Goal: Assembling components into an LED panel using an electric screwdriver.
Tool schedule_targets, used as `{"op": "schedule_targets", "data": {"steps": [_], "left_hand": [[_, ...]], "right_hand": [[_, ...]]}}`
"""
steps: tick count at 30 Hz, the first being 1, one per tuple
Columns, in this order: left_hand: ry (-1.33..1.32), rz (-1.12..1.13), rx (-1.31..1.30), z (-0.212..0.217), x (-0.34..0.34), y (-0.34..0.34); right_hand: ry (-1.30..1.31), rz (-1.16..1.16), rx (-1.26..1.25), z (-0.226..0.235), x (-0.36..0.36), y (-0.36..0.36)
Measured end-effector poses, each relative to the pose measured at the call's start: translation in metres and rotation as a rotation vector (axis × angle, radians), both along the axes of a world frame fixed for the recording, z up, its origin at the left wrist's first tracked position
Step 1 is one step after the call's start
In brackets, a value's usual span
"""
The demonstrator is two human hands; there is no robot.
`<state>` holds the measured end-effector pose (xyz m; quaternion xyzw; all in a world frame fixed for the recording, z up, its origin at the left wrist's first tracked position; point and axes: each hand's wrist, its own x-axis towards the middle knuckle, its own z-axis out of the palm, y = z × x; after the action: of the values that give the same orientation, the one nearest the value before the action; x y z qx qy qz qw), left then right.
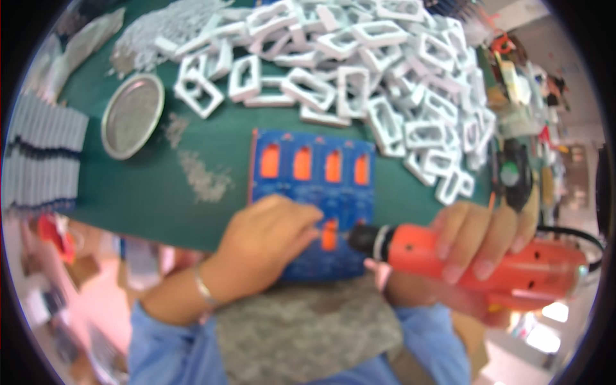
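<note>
My right hand [484, 237] is wrapped around a red electric screwdriver [417, 250], which lies nearly level with its black nose pointing left. That nose is over the right side of a blue panel [314, 173] with orange slots, at the table's near edge. My left hand [263, 240] rests over the panel's left side, its thumb and fingers pressed together close to an orange slot. Whatever those fingertips hold, if anything, is too small to make out. A bracelet circles my left wrist.
A big heap of white rectangular frames [353, 90] covers the far side of the green table [128, 192]. At the left stand a round metal dish [154, 106] and stacked grey-white pieces [48, 147]. Small pale bits [202, 176] lie loose, with a larger pile [160, 38] behind.
</note>
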<state>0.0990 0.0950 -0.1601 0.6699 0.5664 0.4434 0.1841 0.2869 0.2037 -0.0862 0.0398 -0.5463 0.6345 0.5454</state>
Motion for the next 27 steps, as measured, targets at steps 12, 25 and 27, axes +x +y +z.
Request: {"op": "schedule_targets", "data": {"steps": [12,25,27], "left_hand": [[0.140,-0.053,0.151,-0.002,0.006,0.005],[0.133,-0.164,-0.167,0.001,0.020,0.016],[0.139,-0.158,-0.165,0.000,0.020,0.016]], "right_hand": [[-0.015,0.048,0.005,-0.002,0.001,0.003],[-0.408,0.150,0.235,0.005,0.022,0.010],[-0.422,0.171,0.257,0.005,0.021,0.010]]}}
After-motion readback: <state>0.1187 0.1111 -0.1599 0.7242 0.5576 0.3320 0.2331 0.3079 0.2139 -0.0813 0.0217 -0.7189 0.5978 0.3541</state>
